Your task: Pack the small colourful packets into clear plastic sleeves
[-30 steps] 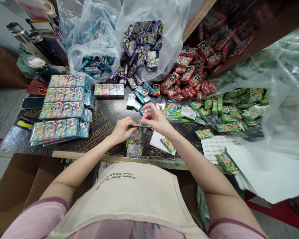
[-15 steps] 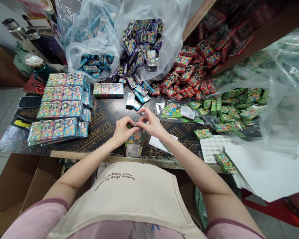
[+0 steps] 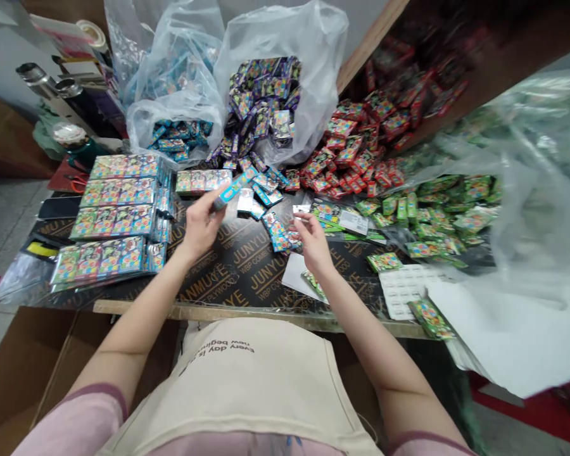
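Blue pack [image 3: 236, 188], one, pinched between thumb and fingers of my left hand [image 3: 202, 223].
Held tilted above the dark table [image 3: 237, 278], near a row of boxes [image 3: 196, 182]; my right hand [image 3: 313, 245] beside loose blue boxes [image 3: 275, 232], whether gripping I cannot tell; white card [image 3: 294, 272] by its wrist.

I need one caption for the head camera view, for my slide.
At a bench, the left hand holds a blue pack while the right hand is near loose boxes.
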Demonstrator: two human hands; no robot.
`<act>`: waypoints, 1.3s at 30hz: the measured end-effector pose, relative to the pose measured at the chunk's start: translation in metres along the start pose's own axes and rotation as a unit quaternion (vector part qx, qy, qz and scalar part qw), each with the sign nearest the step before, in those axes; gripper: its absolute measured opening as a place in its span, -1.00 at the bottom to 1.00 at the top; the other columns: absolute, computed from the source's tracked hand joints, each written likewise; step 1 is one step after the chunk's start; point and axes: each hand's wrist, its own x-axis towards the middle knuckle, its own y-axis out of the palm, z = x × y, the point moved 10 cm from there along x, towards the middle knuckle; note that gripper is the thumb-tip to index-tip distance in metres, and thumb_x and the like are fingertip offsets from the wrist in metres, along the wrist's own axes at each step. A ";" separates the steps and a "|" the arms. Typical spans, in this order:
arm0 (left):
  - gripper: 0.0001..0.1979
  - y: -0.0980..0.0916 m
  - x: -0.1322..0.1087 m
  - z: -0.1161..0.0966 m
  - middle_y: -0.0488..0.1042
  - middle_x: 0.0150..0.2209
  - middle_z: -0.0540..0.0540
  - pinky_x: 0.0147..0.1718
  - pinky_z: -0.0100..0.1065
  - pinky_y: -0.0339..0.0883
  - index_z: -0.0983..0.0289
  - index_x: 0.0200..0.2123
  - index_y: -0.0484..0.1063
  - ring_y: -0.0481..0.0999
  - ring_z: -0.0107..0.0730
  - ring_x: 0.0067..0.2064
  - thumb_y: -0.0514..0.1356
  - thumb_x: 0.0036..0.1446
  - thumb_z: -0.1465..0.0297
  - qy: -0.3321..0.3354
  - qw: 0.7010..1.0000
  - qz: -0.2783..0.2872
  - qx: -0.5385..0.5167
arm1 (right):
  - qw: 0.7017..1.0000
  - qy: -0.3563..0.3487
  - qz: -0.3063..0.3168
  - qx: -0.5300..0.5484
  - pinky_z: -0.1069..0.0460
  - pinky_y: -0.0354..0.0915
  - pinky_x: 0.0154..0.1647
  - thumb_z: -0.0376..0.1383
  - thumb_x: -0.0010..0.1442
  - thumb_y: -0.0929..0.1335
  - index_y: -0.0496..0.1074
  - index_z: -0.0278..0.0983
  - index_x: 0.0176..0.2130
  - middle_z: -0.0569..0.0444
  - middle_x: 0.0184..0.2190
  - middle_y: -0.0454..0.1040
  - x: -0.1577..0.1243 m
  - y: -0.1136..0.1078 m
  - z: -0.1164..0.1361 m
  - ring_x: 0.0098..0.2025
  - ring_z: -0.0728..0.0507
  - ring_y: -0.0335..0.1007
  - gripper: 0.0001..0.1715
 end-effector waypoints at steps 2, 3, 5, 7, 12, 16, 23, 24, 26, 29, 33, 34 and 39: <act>-0.52 0.008 0.036 0.008 0.34 0.21 0.14 0.27 -0.05 0.01 0.25 0.18 0.30 0.24 -0.15 0.27 0.08 0.17 0.48 0.069 0.989 0.027 0.127 | 0.984 -0.095 -0.012 -0.149 -0.12 0.31 -0.04 -0.02 0.13 0.32 0.38 -0.18 -0.10 -0.04 -0.09 0.45 0.009 -0.014 0.011 -0.05 -0.19 0.37 -0.59; -0.49 0.017 0.049 0.020 0.27 0.25 0.16 0.30 -0.01 -0.09 0.26 0.22 0.25 0.15 -0.14 0.32 0.03 0.18 0.51 0.077 0.979 0.043 0.184 | 0.963 -0.136 -0.022 -0.233 -0.16 0.26 0.04 -0.04 0.14 0.31 0.40 -0.22 -0.09 -0.11 -0.02 0.43 0.014 -0.022 0.015 0.04 -0.24 0.32 -0.59; -0.45 0.036 0.065 0.051 0.21 0.29 0.21 0.30 0.03 -0.13 0.30 0.27 0.17 0.09 -0.11 0.34 -0.05 0.20 0.55 0.057 0.954 0.079 0.285 | 0.903 -0.176 -0.049 -0.390 -0.23 0.13 0.17 -0.08 0.19 0.27 0.39 -0.29 0.00 -0.22 0.13 0.33 0.029 -0.046 0.015 0.21 -0.32 0.16 -0.53; -0.47 0.052 0.067 0.081 0.19 0.29 0.29 0.28 0.08 -0.11 0.37 0.26 0.17 0.05 -0.03 0.35 -0.11 0.23 0.54 0.026 0.925 0.123 0.358 | 0.844 -0.154 -0.061 -0.510 -0.30 0.02 0.22 -0.11 0.25 0.21 0.29 -0.35 0.15 -0.29 0.25 0.19 0.050 -0.076 0.001 0.32 -0.38 -0.02 -0.43; -0.47 0.065 0.057 0.113 0.09 0.32 0.37 0.24 0.17 -0.16 0.40 0.28 0.11 -0.03 0.12 0.36 -0.02 0.29 0.36 0.002 0.889 0.154 0.432 | 0.728 -0.083 0.015 -0.680 -0.34 0.07 0.17 -0.02 0.28 0.18 0.05 -0.45 0.29 -0.43 0.27 0.12 0.082 -0.117 -0.053 0.31 -0.45 0.01 -0.22; -0.54 0.049 0.068 0.113 0.24 0.23 0.37 0.22 0.16 -0.13 0.37 0.19 0.24 0.08 0.14 0.29 0.06 0.27 0.29 -0.028 0.935 0.087 0.341 | 0.697 -0.125 0.038 -0.705 -0.23 0.24 0.00 -0.10 0.31 0.18 0.14 -0.51 0.24 -0.54 0.10 0.28 0.066 -0.105 -0.055 0.13 -0.45 0.26 -0.31; -0.41 0.053 0.053 0.072 0.23 0.21 0.37 0.26 0.21 -0.39 0.38 0.06 0.32 0.05 0.13 0.30 0.30 0.06 0.15 -0.040 0.989 -0.003 0.144 | 0.792 -0.121 -0.012 -0.598 -0.13 0.32 -0.21 -0.37 0.29 0.11 0.37 -0.39 0.08 -0.26 -0.32 0.52 0.038 -0.101 -0.003 -0.29 -0.27 0.45 -0.54; -0.40 0.062 0.041 0.057 0.24 0.21 0.33 0.28 0.11 -0.21 0.34 0.07 0.32 0.11 0.06 0.28 0.30 0.05 0.13 -0.040 0.992 0.002 0.117 | 0.813 -0.141 -0.028 -0.565 -0.13 0.32 -0.20 -0.33 0.30 0.11 0.35 -0.35 0.11 -0.21 -0.34 0.53 0.029 -0.089 0.011 -0.31 -0.25 0.45 -0.52; -0.31 0.092 0.013 0.024 0.29 0.19 0.26 0.23 -0.08 0.05 0.26 0.12 0.28 0.22 -0.08 0.25 0.32 -0.03 0.07 -0.055 0.995 0.053 -0.061 | 0.863 -0.204 -0.028 -0.462 -0.11 0.33 -0.14 -0.25 0.32 0.12 0.32 -0.26 0.16 -0.16 -0.29 0.54 0.002 -0.048 0.040 -0.29 -0.23 0.45 -0.51; -0.31 0.134 -0.029 -0.008 0.36 0.14 0.19 0.16 -0.14 0.18 0.21 0.08 0.34 0.27 -0.09 0.23 0.30 -0.10 0.01 -0.181 0.901 0.108 -0.379 | 0.904 -0.271 0.106 -0.312 -0.12 0.33 -0.03 -0.17 0.32 0.13 0.35 -0.20 0.13 -0.14 -0.07 0.51 -0.042 0.035 0.071 -0.09 -0.25 0.45 -0.52; -0.43 0.137 -0.066 -0.014 0.54 -0.13 0.20 0.01 -0.15 0.31 0.29 -0.15 0.50 0.45 -0.02 0.05 0.20 -0.06 -0.04 -0.298 0.809 0.115 -0.493 | 0.935 -0.290 0.099 -0.181 -0.17 0.27 0.03 -0.07 0.30 0.19 0.41 -0.19 -0.01 -0.11 -0.08 0.48 -0.058 0.058 0.106 -0.01 -0.27 0.39 -0.59; -0.45 0.132 -0.073 -0.014 0.56 -0.16 0.20 -0.02 -0.16 0.33 0.29 -0.17 0.51 0.47 -0.01 0.02 0.23 -0.09 -0.02 -0.305 0.805 0.134 -0.491 | 0.939 -0.292 0.069 -0.166 -0.17 0.27 0.02 -0.06 0.28 0.23 0.40 -0.19 -0.03 -0.11 -0.08 0.47 -0.054 0.051 0.112 -0.02 -0.27 0.37 -0.62; -0.51 0.109 -0.096 -0.008 0.57 -0.20 0.15 -0.08 -0.18 0.32 0.29 -0.18 0.53 0.50 -0.02 -0.06 0.28 -0.11 0.07 -0.307 0.814 0.202 -0.450 | 0.919 -0.311 0.146 -0.191 -0.12 0.22 -0.13 -0.05 0.08 0.43 0.42 -0.21 -0.23 0.02 -0.36 0.43 -0.041 0.059 0.123 -0.26 -0.19 0.34 -0.66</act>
